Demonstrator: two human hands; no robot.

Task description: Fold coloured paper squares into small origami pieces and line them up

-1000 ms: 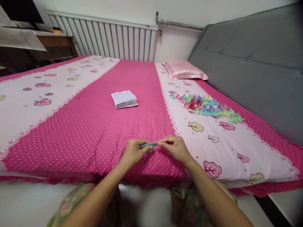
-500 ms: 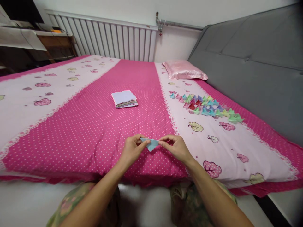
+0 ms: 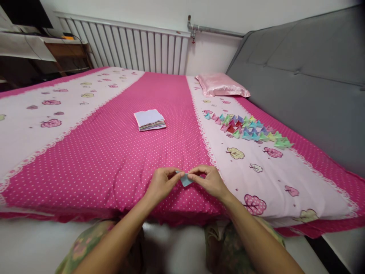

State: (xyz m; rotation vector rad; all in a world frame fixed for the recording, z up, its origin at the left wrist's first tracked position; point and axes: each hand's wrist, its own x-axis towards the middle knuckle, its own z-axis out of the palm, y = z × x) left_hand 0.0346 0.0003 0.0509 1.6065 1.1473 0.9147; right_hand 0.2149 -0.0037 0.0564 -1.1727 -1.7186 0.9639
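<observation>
Both my hands meet over the near edge of the pink dotted bed sheet (image 3: 114, 152). My left hand (image 3: 161, 183) and my right hand (image 3: 208, 180) each pinch a small folded light-blue paper (image 3: 186, 179) between their fingertips, close together. A stack of square paper sheets (image 3: 149, 119) lies on the sheet farther away, white on top. To the right, several small folded paper shapes (image 3: 248, 129) in blue, green, pink and red lie in a loose row on the pale strip of the sheet.
A pink satin pillow (image 3: 221, 84) lies at the head of the bed beside the grey padded headboard (image 3: 299, 76). A white radiator (image 3: 128, 47) runs along the far wall. A wooden desk (image 3: 65, 53) stands at the far left. My knees show below the bed's edge.
The blue paper was flat a second ago, showed as a wider triangle half a second ago, and is now smaller, with my fingertips drawn closer together on it.
</observation>
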